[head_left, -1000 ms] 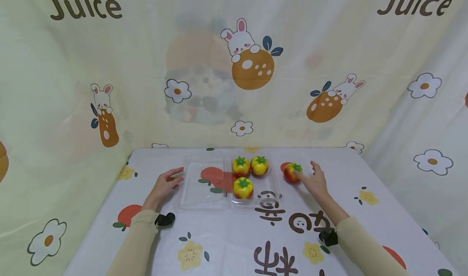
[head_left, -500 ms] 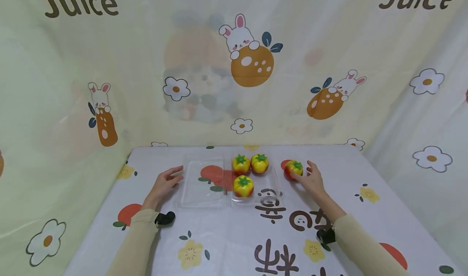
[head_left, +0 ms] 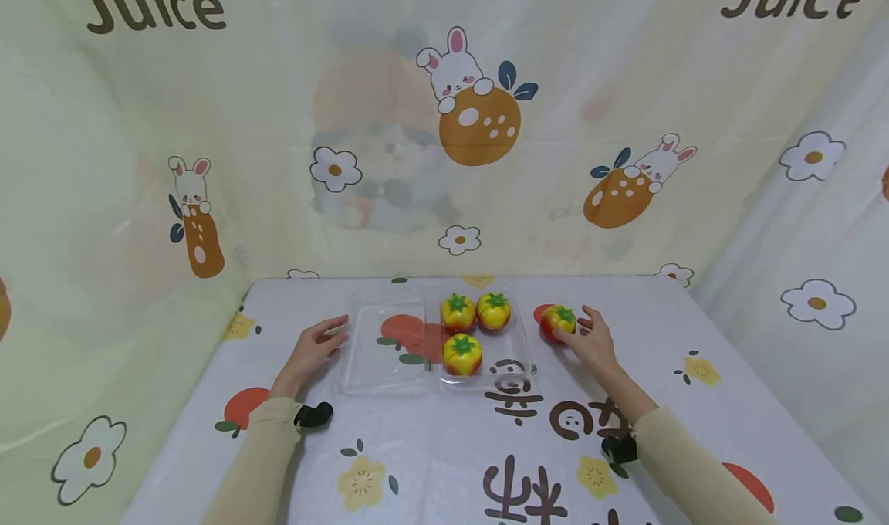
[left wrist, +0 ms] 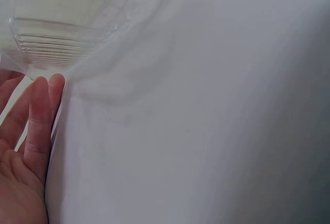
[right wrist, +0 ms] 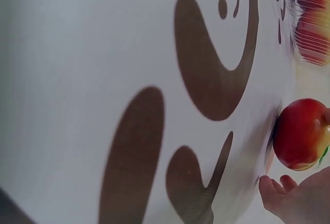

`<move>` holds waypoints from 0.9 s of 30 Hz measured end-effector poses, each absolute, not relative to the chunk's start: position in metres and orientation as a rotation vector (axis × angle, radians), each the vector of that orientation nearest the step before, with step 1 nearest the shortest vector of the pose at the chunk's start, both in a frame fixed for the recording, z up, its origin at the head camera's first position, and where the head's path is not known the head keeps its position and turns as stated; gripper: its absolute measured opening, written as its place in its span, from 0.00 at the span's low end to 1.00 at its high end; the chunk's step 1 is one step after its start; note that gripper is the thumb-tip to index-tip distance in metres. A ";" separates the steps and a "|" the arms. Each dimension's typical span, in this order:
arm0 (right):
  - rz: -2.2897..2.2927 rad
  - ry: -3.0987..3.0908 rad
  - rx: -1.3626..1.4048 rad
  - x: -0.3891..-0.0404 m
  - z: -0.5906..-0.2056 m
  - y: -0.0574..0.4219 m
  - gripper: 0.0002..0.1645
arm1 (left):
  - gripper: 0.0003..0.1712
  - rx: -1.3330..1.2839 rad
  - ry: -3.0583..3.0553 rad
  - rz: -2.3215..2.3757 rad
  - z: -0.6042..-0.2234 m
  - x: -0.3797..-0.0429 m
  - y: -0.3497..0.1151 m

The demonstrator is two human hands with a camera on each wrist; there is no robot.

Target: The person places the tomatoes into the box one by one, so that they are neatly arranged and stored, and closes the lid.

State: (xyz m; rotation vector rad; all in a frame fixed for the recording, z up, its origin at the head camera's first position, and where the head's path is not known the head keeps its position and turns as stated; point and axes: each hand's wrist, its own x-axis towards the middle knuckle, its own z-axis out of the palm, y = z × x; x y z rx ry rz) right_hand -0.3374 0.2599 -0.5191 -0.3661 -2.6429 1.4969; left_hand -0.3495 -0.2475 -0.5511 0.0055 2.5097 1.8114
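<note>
Beside the box's right side, a round red-and-yellow fruit with a green leafy top sits on the table. My right hand is at it, thumb against its near side, the other fingers held apart from it, as the gap in the right wrist view shows. A clear plastic clamshell box lies opened flat, and three similar fruits fill part of its right half. My left hand rests by the left half, the lid, with relaxed fingertips right at its edge.
A white cloth printed with flowers, fruit and dark lettering covers the table. Behind it hangs a patterned curtain, with more curtain at both sides. A black strap device sits on each wrist.
My right hand has shifted slightly left, and its fingers have drawn a little closer to the loose fruit. The left hand and box stay put; the head view has tilted slightly.
</note>
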 end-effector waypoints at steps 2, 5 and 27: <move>1.503 -2.635 -0.356 -0.337 -0.519 0.259 0.50 | 0.26 -0.002 2.506 1.812 -0.551 -0.350 -0.247; 1.507 -2.625 -0.346 -0.338 -0.519 0.259 0.49 | 0.26 -0.001 2.506 1.802 -0.551 -0.350 -0.247; 1.587 -2.591 -0.364 -0.337 -0.516 0.262 0.48 | 0.26 0.021 2.523 1.808 -0.551 -0.350 -0.247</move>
